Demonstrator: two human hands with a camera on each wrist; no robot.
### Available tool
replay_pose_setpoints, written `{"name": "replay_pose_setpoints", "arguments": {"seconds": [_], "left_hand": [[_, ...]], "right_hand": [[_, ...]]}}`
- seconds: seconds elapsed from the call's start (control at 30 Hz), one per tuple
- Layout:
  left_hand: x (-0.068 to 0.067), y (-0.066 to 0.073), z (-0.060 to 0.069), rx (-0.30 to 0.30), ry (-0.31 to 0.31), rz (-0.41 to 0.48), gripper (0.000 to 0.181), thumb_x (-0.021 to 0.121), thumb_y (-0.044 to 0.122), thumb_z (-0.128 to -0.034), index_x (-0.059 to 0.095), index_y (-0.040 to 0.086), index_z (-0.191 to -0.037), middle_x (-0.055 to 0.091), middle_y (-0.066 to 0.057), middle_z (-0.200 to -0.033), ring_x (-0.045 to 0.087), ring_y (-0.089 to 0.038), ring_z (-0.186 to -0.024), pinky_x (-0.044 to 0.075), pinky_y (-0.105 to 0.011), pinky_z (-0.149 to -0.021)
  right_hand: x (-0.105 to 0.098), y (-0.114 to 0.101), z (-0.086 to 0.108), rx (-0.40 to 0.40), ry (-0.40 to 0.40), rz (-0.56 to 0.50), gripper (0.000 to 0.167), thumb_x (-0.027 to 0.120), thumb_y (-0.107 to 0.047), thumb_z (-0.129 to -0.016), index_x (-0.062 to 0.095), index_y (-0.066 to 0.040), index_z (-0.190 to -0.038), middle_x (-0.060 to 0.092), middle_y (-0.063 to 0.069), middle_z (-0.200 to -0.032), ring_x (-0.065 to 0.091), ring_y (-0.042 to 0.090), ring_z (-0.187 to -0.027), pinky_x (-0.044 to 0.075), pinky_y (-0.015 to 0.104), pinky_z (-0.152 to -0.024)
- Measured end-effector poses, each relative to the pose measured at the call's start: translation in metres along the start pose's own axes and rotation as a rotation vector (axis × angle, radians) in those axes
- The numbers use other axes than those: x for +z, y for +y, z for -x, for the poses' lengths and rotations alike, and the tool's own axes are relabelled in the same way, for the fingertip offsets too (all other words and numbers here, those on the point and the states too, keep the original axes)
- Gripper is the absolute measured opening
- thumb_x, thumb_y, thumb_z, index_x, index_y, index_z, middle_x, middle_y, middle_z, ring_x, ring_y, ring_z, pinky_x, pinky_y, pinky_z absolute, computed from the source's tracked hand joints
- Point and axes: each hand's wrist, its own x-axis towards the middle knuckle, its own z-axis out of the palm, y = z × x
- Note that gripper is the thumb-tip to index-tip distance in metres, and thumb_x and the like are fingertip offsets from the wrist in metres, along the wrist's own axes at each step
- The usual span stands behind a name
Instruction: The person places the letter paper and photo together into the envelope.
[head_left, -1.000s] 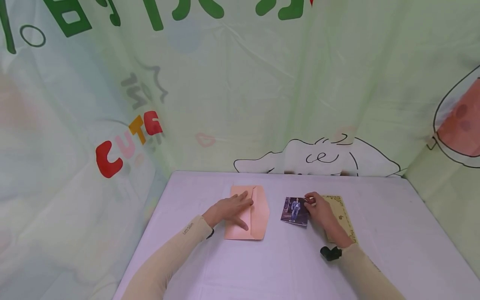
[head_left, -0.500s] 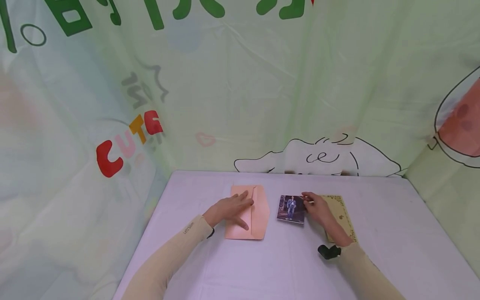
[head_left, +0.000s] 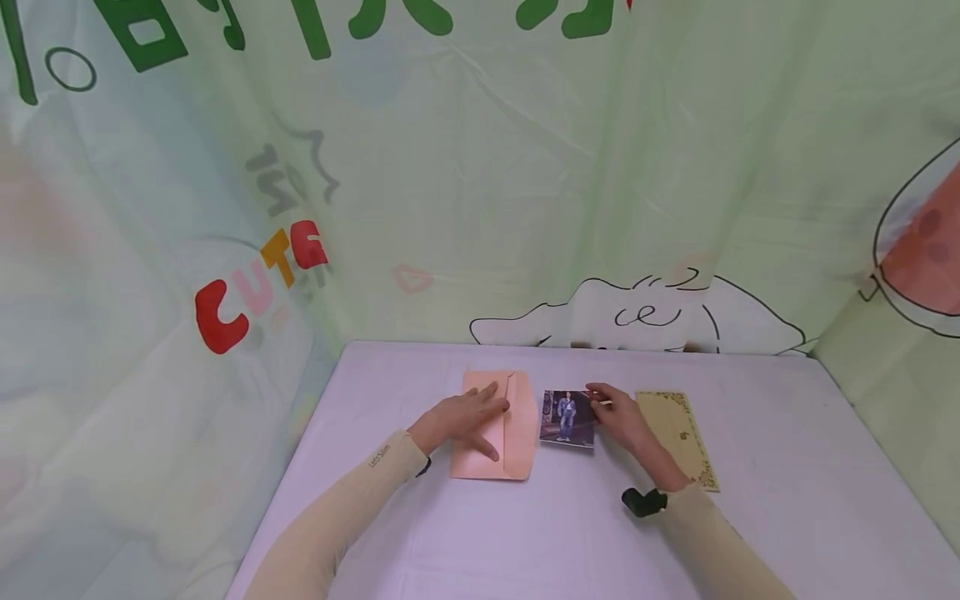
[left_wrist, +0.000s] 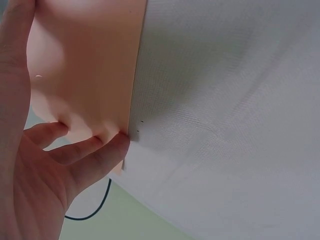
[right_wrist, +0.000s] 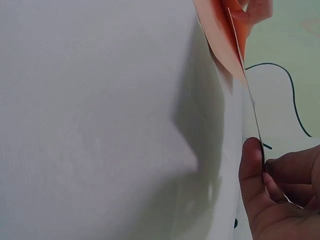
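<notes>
A pink envelope lies on the table with its pointed flap unfolded to the right. My left hand rests on it with spread fingers; in the left wrist view the fingertips press its surface near an edge. Just right of the flap, a square photo of a standing person in blue is pinched at its right edge by my right hand. Seen edge-on in the right wrist view, the photo sits between thumb and fingers, raised off the tabletop, its far end towards the envelope.
A yellowish card with an ornate dark border lies right of my right hand. The table has a pale lilac cover. Printed fabric hangs behind it and along both sides.
My right hand has carried the photo leftward, up close to the envelope's flap, uncovering more of the yellowish card. My left hand stays in place on the envelope.
</notes>
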Motion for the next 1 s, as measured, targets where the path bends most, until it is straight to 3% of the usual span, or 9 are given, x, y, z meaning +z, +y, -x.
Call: {"name": "replay_pose_setpoints", "arguments": {"seconds": [0.2,1.0], "left_hand": [[-0.003,0.002,0.003,-0.01,0.001,0.001,0.098,0.065,0.08,-0.0725,0.034,0.029,-0.15,0.017,-0.012,-0.169,0.043,-0.042,-0.143,0.055,-0.051,-0.093],[0.0,0.001,0.0,-0.026,-0.017,0.023,0.104,0.065,0.081,-0.073,0.028,0.03,-0.156,0.011,-0.012,-0.17,0.036,-0.044,-0.147,0.048,-0.053,-0.105]], "right_hand": [[0.011,-0.005,-0.004,0.011,-0.02,-0.014,0.036,0.052,0.004,-0.099,0.053,0.011,-0.134,0.063,0.034,-0.119,0.069,0.039,-0.095,0.055,0.026,-0.068],[0.045,-0.026,-0.015,0.035,-0.09,0.015,0.038,0.052,0.002,-0.099,0.053,0.009,-0.136,0.064,0.029,-0.118,0.067,0.03,-0.093,0.056,0.032,-0.072]]}}
